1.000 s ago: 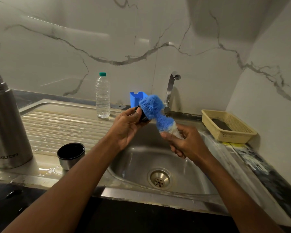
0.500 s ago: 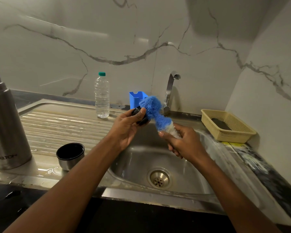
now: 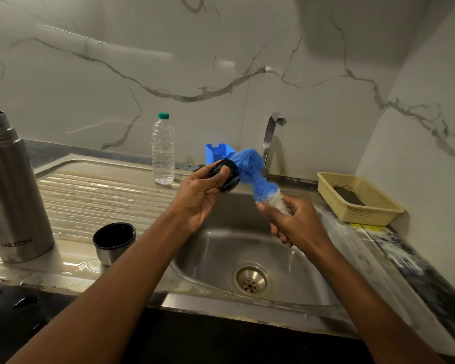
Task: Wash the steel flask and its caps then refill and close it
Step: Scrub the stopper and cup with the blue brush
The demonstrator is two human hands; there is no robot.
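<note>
The open steel flask [image 3: 9, 190] stands upright on the wet drainboard at the far left. Its steel cup cap [image 3: 114, 243] sits mouth-up beside it, near the basin. Above the sink basin [image 3: 247, 248], my left hand [image 3: 197, 195] grips the small black inner cap [image 3: 229, 174]. My right hand [image 3: 294, 222] holds the handle of a blue and white bottle brush [image 3: 252, 172], whose bristles press against the black cap.
A clear water bottle [image 3: 163, 151] with a green lid stands at the back of the drainboard. A blue holder [image 3: 217, 152] and the tap [image 3: 271, 137] sit behind the basin. A beige basket [image 3: 357, 198] rests on the right counter. Marble walls close in behind and right.
The brush head has shifted slightly against the black cap, and my left hand has turned the cap so more of it shows. Flask and cup cap have stayed put.
</note>
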